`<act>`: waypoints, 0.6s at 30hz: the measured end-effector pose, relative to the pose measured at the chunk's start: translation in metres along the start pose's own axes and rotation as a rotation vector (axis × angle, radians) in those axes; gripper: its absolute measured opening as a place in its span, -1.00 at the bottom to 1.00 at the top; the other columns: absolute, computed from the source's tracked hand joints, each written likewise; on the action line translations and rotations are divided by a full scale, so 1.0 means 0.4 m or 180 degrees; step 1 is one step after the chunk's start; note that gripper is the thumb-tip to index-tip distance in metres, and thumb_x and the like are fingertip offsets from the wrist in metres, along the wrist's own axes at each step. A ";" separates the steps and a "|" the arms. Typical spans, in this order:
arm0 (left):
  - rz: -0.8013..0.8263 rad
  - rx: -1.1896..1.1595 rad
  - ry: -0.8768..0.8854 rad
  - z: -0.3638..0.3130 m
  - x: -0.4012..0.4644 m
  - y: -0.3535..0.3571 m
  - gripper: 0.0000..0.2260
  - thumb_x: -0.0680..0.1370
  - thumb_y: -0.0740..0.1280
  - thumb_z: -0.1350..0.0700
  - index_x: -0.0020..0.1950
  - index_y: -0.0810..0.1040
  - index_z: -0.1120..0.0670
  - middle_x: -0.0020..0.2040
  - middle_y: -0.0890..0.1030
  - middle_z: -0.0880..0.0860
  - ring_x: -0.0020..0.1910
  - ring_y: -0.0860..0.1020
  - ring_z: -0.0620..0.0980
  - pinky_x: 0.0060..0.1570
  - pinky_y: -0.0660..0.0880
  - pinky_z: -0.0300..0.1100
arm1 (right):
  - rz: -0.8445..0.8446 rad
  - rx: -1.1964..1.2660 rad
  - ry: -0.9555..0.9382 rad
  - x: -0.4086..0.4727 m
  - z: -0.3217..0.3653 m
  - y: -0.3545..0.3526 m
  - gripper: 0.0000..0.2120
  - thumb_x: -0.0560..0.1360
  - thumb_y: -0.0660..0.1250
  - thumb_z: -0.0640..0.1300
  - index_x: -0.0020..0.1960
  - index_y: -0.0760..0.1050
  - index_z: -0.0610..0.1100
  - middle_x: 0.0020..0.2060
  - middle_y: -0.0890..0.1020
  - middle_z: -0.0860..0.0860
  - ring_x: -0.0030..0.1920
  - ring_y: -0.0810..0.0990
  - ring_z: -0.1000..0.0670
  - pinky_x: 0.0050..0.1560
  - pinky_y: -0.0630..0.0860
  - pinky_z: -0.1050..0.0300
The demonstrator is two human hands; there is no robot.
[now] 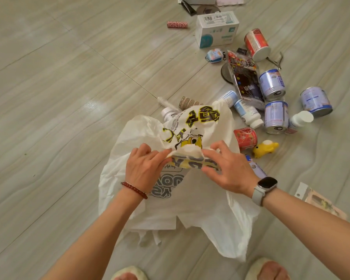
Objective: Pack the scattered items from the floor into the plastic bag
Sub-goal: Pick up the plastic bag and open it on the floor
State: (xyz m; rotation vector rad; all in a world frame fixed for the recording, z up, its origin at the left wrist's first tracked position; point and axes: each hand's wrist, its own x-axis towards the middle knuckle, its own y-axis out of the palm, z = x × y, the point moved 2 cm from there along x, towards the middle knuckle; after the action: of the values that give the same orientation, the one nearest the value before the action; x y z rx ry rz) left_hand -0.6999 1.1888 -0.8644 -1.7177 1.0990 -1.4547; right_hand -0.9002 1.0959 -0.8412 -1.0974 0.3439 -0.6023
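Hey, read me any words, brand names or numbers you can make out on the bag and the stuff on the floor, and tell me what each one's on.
Plastic bag: big yellow and black characters, crumpled, not readable; a small web address starting "www", rest illegible.
Dark snack packet: red banner with characters, too blurred.
White box: barcode label and small print, too small.
Blue cans and red cans: label text blurred.
White bottles: labels unreadable.

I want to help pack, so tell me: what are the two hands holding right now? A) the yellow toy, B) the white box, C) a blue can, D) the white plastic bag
D: both the left hand and the right hand pinch the white plastic bag at its printed top, while the yellow toy lies untouched on the floor.
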 end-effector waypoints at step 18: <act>0.0875 -0.1041 -0.1260 0.105 -0.088 -0.095 -0.58 0.50 0.05 -0.09 0.01 0.60 0.13 -0.14 0.53 0.06 -0.29 0.50 0.03 -0.28 0.39 -0.24 | 0.1069 0.0706 0.0466 0.103 0.077 0.064 -0.76 0.58 0.12 -0.15 0.22 0.29 -0.18 -0.11 0.60 -0.25 -0.12 0.56 -0.29 -0.24 0.36 0.00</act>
State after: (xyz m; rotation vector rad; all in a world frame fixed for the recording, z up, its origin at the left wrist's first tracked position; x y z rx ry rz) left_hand -0.6529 1.2352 -0.8557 -1.8785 1.3339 -0.7551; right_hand -0.8437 1.1015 -0.8499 -0.7625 0.5617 -0.4101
